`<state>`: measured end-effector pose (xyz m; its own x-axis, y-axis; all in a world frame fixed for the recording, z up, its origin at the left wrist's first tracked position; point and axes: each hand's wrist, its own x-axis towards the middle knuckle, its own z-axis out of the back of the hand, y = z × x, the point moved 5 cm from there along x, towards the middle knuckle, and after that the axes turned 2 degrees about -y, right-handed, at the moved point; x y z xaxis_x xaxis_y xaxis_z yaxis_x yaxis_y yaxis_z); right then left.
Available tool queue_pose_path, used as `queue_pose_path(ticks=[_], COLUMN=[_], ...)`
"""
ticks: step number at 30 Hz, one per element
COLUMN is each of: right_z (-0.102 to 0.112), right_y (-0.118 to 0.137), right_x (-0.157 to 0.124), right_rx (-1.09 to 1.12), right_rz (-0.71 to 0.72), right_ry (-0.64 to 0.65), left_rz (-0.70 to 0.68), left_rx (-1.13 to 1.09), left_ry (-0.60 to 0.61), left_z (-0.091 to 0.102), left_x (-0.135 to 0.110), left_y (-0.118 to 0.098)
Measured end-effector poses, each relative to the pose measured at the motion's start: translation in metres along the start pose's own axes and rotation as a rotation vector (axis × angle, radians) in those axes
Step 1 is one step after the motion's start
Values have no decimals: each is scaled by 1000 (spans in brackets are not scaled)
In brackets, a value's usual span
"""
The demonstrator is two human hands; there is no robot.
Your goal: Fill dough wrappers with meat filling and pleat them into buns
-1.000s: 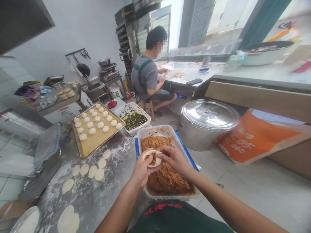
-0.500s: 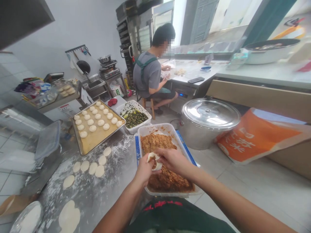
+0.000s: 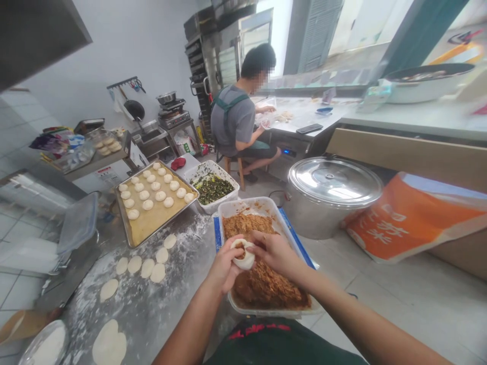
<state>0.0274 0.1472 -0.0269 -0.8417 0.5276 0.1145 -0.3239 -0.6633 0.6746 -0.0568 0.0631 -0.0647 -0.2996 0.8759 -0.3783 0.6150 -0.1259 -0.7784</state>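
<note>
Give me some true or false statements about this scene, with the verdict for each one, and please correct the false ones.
1. The left hand cups a dough wrapper holding brown filling. True.
2. The right hand grips a metal spoon. False: it holds no spoon, and its fingers are at the dough wrapper.
3. Round dough balls sit on a metal baking tray. True.
4. Flattened dough discs lie on an orange sack. False: they lie on a floured steel table.
5. The stockpot has no lid. False: a metal lid covers it.
</note>
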Motion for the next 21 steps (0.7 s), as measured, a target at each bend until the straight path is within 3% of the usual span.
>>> queue_pose_path(ticks=[4,9,12,14,18,21], right_z=[-4,-1,-2,-3,-8,-9], right_y=[0,8,22,23,13,13], right_x=[-2,-3,-6,-5,-2,-1], right_rx=[74,-218,-296,-323,-350,-379], right_rz=[50,94,255,262,132,165], right_ry=[78,32,57,88,139,120], left_rz=[-56,-173,-298,-323,-252,-124], left_rx=[10,235,353,422,506,379], left_ry=[-56,-203,-192,-148,-106,-218], left_z=[-2,3,2,3,6,13], left_x=[-4,-1,1,3,5,3], left_y=[2,3,4,7,15,17])
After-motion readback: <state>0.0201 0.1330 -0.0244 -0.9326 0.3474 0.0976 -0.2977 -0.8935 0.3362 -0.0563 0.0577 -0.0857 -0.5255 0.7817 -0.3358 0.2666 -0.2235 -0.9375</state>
